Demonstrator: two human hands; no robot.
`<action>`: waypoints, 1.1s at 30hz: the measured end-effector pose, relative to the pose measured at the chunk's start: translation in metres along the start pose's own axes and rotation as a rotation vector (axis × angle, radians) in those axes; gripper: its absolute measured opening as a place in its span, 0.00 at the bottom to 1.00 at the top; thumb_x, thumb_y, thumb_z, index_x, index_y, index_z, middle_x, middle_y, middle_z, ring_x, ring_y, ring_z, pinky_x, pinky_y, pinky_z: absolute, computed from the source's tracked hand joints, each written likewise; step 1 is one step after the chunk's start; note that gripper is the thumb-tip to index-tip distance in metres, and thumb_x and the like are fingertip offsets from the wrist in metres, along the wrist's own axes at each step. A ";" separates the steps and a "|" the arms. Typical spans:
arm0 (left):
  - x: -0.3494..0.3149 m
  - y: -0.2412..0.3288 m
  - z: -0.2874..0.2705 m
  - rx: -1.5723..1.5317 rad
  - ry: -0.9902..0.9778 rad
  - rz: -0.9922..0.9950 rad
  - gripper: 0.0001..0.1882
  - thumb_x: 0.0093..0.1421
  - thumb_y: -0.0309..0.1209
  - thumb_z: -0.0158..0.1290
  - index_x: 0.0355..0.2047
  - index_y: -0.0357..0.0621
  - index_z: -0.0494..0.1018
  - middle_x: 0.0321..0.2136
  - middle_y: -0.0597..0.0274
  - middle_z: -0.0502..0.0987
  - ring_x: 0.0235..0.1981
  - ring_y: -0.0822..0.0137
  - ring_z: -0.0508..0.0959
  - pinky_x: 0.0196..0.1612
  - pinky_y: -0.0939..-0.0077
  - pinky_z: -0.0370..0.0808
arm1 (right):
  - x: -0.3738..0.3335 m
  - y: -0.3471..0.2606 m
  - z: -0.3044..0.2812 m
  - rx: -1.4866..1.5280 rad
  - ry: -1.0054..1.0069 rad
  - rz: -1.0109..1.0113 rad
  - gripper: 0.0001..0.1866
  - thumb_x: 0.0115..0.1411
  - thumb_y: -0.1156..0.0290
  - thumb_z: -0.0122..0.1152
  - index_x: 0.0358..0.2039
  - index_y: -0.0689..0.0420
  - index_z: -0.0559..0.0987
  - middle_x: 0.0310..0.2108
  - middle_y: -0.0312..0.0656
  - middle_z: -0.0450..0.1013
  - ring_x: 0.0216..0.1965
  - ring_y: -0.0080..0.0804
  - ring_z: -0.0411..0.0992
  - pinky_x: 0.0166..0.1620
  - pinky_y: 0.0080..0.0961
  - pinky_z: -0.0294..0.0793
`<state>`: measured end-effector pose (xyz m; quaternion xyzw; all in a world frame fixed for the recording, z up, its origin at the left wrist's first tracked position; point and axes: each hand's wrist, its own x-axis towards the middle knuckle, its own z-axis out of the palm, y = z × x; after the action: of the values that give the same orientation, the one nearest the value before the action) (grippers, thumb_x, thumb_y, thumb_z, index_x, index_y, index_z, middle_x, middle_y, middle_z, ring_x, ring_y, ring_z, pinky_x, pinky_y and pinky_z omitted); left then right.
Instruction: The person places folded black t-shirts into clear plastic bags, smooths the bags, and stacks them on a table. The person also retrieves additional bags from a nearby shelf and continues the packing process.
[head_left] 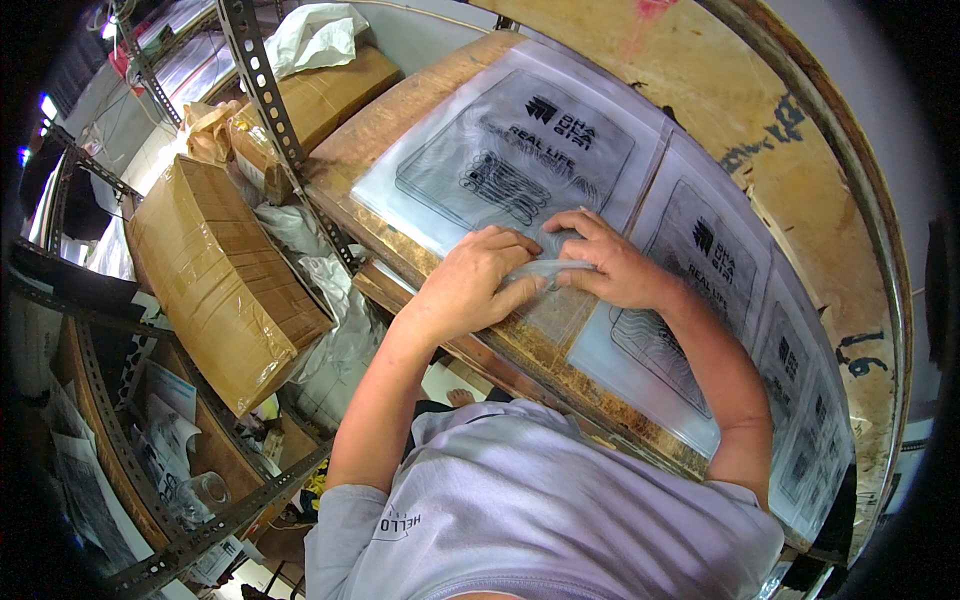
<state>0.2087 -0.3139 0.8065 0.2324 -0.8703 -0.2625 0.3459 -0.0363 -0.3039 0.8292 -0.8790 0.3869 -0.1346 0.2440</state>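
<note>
1. Translucent plastic film (536,268) bunches up here, a pale fold lifted between the two hands, just above the front edge of the wooden table (415,115).
2. Left hand (470,275): a narrow pinch on the fold, thumb low, fingers curled above it.
3. Right hand (612,262) comes in opposite, thumb and fingers closed to a pinch on the same fold, index bent high.
4. Around them lie flat clear bags with black print: a large bag (450,140) beyond the left hand, another printed bag (705,265) beside the right forearm.
5. Handling, as I judge it: very light, limp, slippery, quick to crease or stretch. The best hold looks like the doubled edge, fingertips on both sides, no hard tugging.
6. Whether the fold belongs to a bag underneath, I can't tell.
</note>
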 end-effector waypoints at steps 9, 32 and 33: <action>0.001 -0.002 0.002 -0.024 -0.019 -0.098 0.12 0.57 0.30 0.53 0.37 0.33 0.77 0.42 0.50 0.77 0.46 0.49 0.75 0.51 0.61 0.71 | 0.000 -0.014 -0.003 -0.114 0.032 -0.031 0.14 0.53 0.64 0.67 0.32 0.60 0.76 0.56 0.49 0.64 0.60 0.49 0.59 0.62 0.44 0.57; 0.001 0.003 -0.003 -0.001 -0.029 -0.029 0.16 0.51 0.33 0.53 0.35 0.31 0.77 0.42 0.48 0.77 0.46 0.51 0.74 0.53 0.61 0.69 | -0.002 -0.010 -0.006 -0.090 -0.047 -0.029 0.15 0.50 0.68 0.70 0.29 0.60 0.71 0.59 0.50 0.61 0.63 0.48 0.55 0.63 0.40 0.58; 0.000 0.004 -0.003 0.007 -0.034 -0.016 0.17 0.50 0.34 0.53 0.35 0.31 0.77 0.42 0.48 0.77 0.46 0.51 0.74 0.53 0.61 0.69 | -0.003 -0.006 -0.004 -0.093 -0.038 -0.031 0.16 0.49 0.68 0.71 0.29 0.59 0.71 0.59 0.50 0.61 0.63 0.48 0.55 0.63 0.40 0.58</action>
<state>0.2100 -0.3125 0.8110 0.2360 -0.8751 -0.2663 0.3281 -0.0362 -0.3001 0.8355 -0.8977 0.3741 -0.1036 0.2083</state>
